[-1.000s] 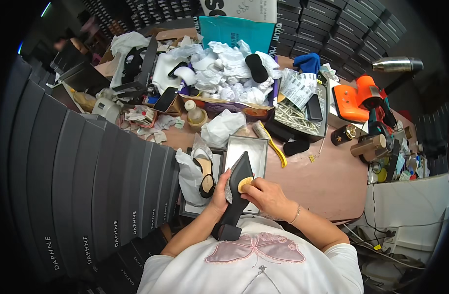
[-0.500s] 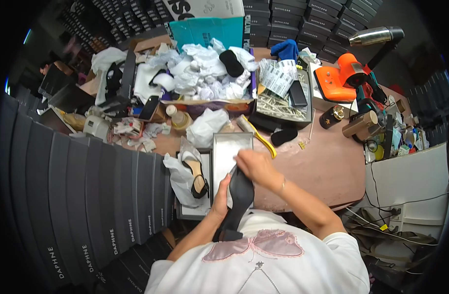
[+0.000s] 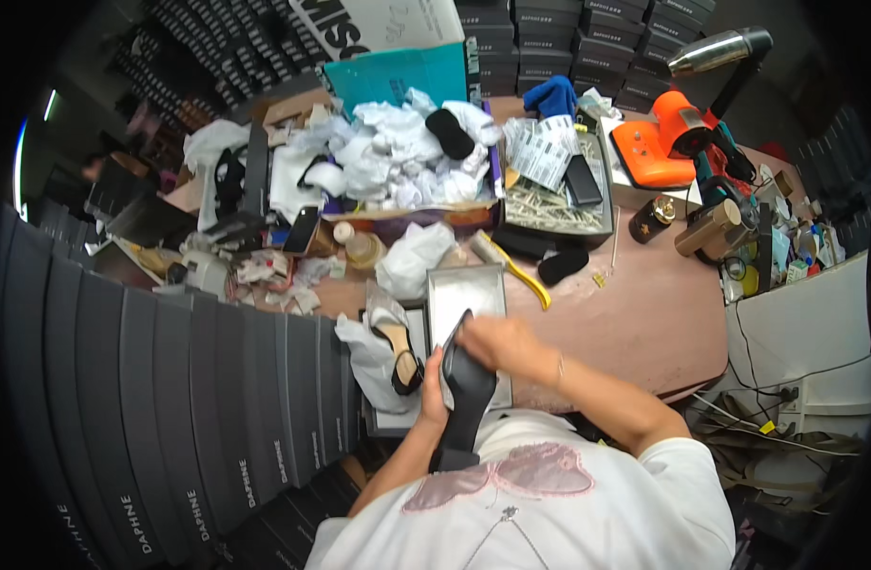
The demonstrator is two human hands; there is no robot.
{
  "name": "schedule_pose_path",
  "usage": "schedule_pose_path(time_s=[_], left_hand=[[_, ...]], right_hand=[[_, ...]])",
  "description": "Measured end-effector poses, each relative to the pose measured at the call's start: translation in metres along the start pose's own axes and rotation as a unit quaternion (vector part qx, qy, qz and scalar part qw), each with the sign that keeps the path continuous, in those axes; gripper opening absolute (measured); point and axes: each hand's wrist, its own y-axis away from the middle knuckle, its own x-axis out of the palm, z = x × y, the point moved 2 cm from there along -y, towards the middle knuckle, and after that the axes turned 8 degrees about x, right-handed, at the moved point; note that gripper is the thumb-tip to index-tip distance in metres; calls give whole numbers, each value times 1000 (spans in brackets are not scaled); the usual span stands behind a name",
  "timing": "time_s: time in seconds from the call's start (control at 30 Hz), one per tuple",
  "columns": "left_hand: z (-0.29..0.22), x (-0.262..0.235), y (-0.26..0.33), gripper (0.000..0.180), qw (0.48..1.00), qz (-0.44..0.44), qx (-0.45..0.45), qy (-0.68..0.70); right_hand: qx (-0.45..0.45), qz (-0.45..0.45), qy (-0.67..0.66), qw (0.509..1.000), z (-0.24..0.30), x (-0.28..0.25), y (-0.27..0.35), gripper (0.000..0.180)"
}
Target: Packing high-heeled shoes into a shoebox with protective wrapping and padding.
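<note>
You hold a black shoe (image 3: 466, 394) over your lap at the desk (image 3: 644, 313) edge. Left hand (image 3: 434, 389) grips its side; right hand (image 3: 492, 342) is closed on its upper end, near the toe. Looks like mid-job: this shoe isn't boxed yet, while its mate (image 3: 402, 353) lies on white paper (image 3: 364, 347) just left. The open grey box (image 3: 466, 294) sits just beyond. Bare desk to the right; box stacks (image 3: 170, 408) crowd your left, clutter behind.

Cluttered brown table (image 3: 644, 313): open shoebox (image 3: 466, 294), yellow shoehorn (image 3: 521, 275), orange tool (image 3: 663, 147), paper-filled box (image 3: 407, 171).
</note>
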Motion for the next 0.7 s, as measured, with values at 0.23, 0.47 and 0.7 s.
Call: schedule_pose_path(time_s=[0.23,0.47,0.7], left_hand=[[12,-14,-2,71,1000,8,-16,2],[9,-3,1,60,997,-52,45,-37],[12,-15,6,50,997,-23,15,69]], right_hand=[[-7,92,-33,995,22,-18,36,17],[-93,94,8,991,45,-13,33,18],[-15,16,-1,1000,7,5,-7,15]])
